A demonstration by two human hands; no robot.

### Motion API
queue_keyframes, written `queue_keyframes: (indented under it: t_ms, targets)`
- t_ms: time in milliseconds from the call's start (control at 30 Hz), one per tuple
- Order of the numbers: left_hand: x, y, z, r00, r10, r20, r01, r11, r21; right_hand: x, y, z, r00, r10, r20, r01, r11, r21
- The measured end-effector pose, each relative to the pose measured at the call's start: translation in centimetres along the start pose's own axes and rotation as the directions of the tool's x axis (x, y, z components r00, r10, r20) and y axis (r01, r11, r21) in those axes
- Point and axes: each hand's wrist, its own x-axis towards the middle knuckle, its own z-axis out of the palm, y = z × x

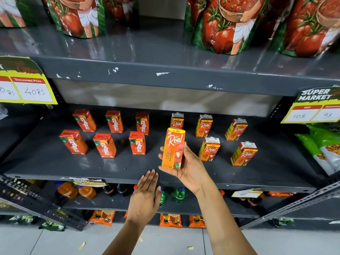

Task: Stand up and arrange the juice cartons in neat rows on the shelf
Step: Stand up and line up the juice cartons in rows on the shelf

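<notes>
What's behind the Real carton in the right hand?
Directly behind the held Real carton stands another Real carton in the back row; only its top shows. The rest of it and the shelf beneath are covered.

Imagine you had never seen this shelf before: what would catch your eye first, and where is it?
First, the orange Real litchi carton held upright in the right hand over the middle shelf's front edge, with the left hand open and empty just below. Next, six red Maaza cartons stand in two rows on the left of the grey shelf, and big tomato pouches line the shelf above.
</notes>
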Motion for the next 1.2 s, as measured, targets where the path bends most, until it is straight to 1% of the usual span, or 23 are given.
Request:
queue_keyframes:
  t_ms: [200,333,433,533,633,733,867,1033,1133,1200]
  targets:
    - [-0.1,-0.1,0.1,1.0,0.006,-0.01,-0.006,1.0,-0.008,0.1,0.0,-0.2,1.0,0.006,0.001,-0.006,0.999,-0.039]
    - [-0.1,-0.1,0.2,0.999,0.018,-0.027,-0.018,1.0,-0.017,0.7,-0.3,-0.5,0.999,-0.033,-0.035,0.024,0.976,-0.215]
    - [0.0,-0.1,0.2,0.999,0.022,-0.025,-0.023,1.0,-0.008,1.8,-1.0,-1.1,0.993,-0.097,-0.061,0.062,0.903,-0.425]
    - [0.0,-0.1,0.1,0.999,0.017,-0.027,-0.018,1.0,-0.011,3.3,-1.4,-2.1,0.978,-0.188,-0.089,0.096,0.784,-0.613]
    - [0.0,0.0,-0.1,0.999,0.014,-0.029,-0.014,1.0,-0.023,4.2,-1.3,-3.1,0.968,-0.235,-0.084,0.105,0.688,-0.718]
    - [0.0,0.1,0.0,1.0,0.012,-0.02,-0.013,0.999,-0.033,4.5,-0.9,-4.1,0.966,-0.243,-0.086,0.094,0.642,-0.761]
    - [0.2,0.0,-0.1,1.0,0.005,-0.013,-0.006,0.999,-0.038,4.7,-0.2,-5.1,0.968,-0.236,-0.087,0.084,0.63,-0.772]
    - [0.1,-0.2,0.0,1.0,0.004,-0.004,-0.005,1.0,-0.026,4.4,0.0,-5.4,0.965,-0.242,-0.103,0.056,0.573,-0.817]
    - [0.1,0.2,0.3,1.0,-0.019,-0.013,0.018,1.0,-0.017,2.9,0.3,-6.1,0.946,-0.289,-0.146,0.039,0.552,-0.833]
    - [0.3,1.6,0.7,0.999,0.035,-0.009,-0.035,0.999,-0.019,1.2,0.3,-7.1,0.904,-0.373,-0.207,0.03,0.54,-0.841]
